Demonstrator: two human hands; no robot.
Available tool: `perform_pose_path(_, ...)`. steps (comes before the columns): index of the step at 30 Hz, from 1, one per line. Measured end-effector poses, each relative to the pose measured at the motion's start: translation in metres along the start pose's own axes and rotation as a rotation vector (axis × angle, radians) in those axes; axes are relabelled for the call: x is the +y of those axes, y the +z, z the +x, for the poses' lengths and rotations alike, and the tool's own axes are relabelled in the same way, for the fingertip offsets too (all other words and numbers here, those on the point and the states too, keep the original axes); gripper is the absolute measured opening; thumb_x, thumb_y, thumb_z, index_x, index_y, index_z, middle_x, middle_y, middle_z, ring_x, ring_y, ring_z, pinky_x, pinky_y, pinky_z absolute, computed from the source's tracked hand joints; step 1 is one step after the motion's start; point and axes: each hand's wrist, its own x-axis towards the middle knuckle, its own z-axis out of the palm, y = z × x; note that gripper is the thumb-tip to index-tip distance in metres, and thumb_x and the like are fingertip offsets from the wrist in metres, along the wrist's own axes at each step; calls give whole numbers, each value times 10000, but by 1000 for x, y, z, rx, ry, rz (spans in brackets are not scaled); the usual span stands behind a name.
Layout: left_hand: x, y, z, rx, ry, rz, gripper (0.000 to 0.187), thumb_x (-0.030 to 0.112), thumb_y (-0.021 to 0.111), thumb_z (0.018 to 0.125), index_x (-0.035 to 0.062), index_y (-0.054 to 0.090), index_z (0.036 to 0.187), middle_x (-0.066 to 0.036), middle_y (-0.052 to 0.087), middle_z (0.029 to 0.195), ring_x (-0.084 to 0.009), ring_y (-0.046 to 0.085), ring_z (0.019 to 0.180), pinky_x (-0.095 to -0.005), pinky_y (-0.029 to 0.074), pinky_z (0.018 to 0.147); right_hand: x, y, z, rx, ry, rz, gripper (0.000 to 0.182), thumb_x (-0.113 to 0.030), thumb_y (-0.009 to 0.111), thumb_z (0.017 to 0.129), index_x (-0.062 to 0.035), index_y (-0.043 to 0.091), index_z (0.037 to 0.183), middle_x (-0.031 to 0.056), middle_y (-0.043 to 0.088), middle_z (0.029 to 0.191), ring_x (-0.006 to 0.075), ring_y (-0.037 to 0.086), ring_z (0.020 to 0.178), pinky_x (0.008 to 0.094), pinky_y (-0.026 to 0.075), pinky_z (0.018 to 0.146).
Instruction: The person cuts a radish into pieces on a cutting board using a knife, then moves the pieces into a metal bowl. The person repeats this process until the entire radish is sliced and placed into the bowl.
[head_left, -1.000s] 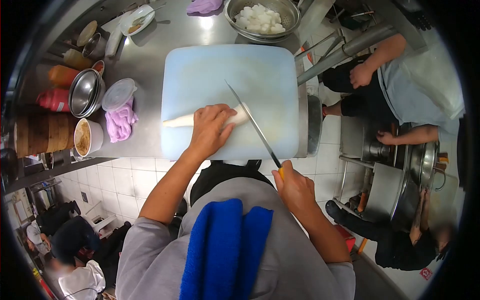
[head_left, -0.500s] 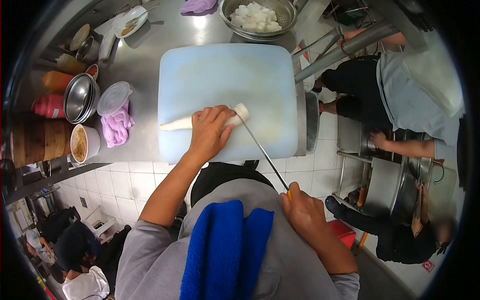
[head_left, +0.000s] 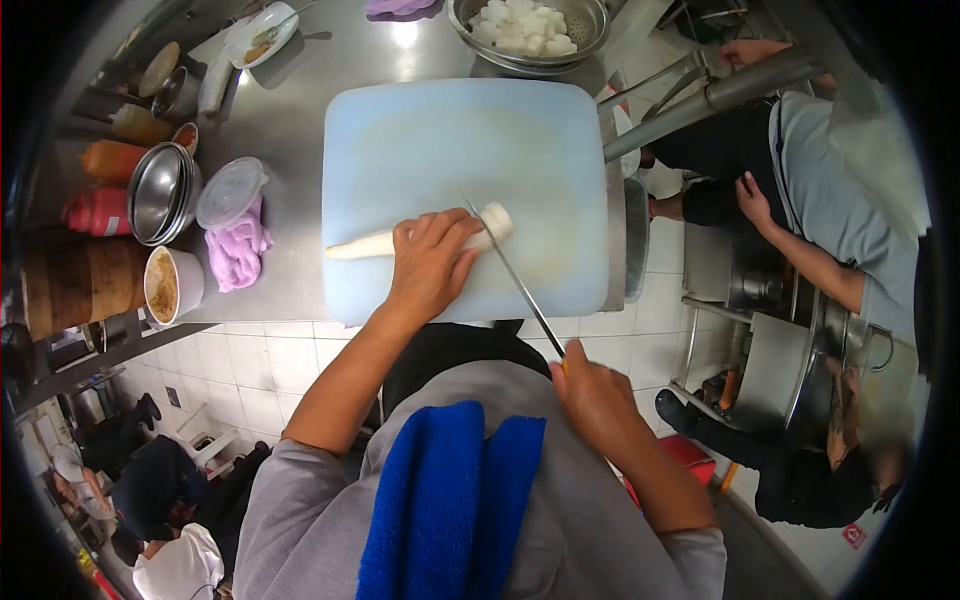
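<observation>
A peeled, tapered white daikon (head_left: 365,245) lies across the pale blue cutting board (head_left: 465,130), thin end to the left. My left hand (head_left: 435,255) is closed over its thicker part, fingertips close beside the blade. In my right hand (head_left: 595,395) is the yellow handle of a long knife (head_left: 520,288). Its blade slants up and left across the daikon near the thick end, with a short pale section showing on the right of the blade. The knife's tip points past the daikon toward the middle of the board.
Behind the board stands a metal colander (head_left: 590,25) of white chunks. Stacked steel bowls (head_left: 160,195), a plastic lid (head_left: 232,193), a purple cloth (head_left: 235,250) and a white tub (head_left: 190,285) line the left. A metal rail (head_left: 710,105) runs at right, with co-workers beyond.
My right hand has pushed the knife forward and slightly left, so its tip reaches farther past the daikon. My left hand keeps its hold. A co-worker at right has lifted a hand from a pot.
</observation>
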Motion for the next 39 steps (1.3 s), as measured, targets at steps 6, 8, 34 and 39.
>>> perform_pose_path(6, -4, 1, -2, -6, 18, -20, 337, 92, 699, 816, 126, 608, 1139, -43, 572, 1176, -252, 532, 1076, -406, 348, 919, 26, 56, 30, 137, 11, 2, 247, -249, 559, 965, -29, 446, 951, 200, 632, 629, 415, 638, 589, 517, 503, 536)
perform_pose_path(8, -14, -5, 1, 3, 51, -99, 318, 83, 694, 819, 122, 615, 1125, -42, 570, 1175, -252, 532, 1068, -404, 358, 917, 23, 48, 24, 163, 18, 0, 252, -256, 567, 961, -34, 449, 952, 195, 635, 638, 411, 641, 593, 516, 504, 537)
perform_pose_path(34, -10, -15, 2, -77, 43, -7, 314, 68, 682, 814, 131, 612, 1113, -38, 569, 1188, -245, 517, 1088, -415, 339, 913, -15, -16, -32, -85, 104, -1, 245, -228, 583, 951, -35, 433, 934, 190, 629, 629, 407, 630, 570, 496, 503, 519)
perform_pose_path(39, -10, -12, 0, -44, 63, -19, 319, 64, 683, 811, 128, 612, 1115, -47, 569, 1180, -249, 518, 1084, -416, 338, 908, -6, 24, 9, -20, 39, 42, 256, -254, 525, 980, -21, 423, 952, 209, 636, 647, 410, 655, 637, 503, 515, 580)
